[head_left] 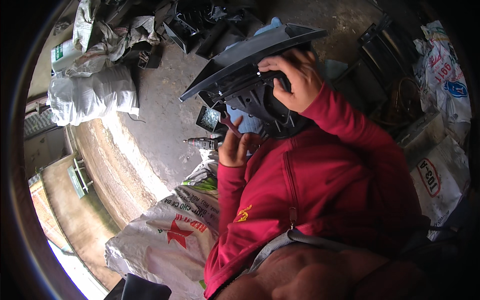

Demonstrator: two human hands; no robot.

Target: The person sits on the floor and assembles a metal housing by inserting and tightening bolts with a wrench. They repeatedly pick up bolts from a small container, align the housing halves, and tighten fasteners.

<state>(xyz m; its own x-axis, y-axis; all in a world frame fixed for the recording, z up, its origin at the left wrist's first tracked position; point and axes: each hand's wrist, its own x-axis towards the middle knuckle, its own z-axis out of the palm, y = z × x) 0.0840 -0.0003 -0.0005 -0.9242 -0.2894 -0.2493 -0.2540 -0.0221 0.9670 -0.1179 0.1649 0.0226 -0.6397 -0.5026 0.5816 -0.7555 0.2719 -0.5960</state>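
Observation:
A black flat monitor (pixel 235 62) is tilted up in front of me, its back and round stand base (pixel 260 107) facing me. My right hand (pixel 292 80) grips the back of the monitor near the stand mount. My left hand (pixel 232 147) is just below the stand and holds a small red-handled tool (pixel 229 123) whose metal tip points up at the mount. Both sleeves are red. The monitor's screen side is hidden from me.
A power drill (pixel 202 143) lies on the concrete floor left of my left hand, by a small black frame with shiny broken glass (pixel 210 119). White sacks lie at lower left (pixel 170 235), upper left (pixel 92 95) and right (pixel 440 170). Black plastic parts (pixel 200 25) are piled at the top.

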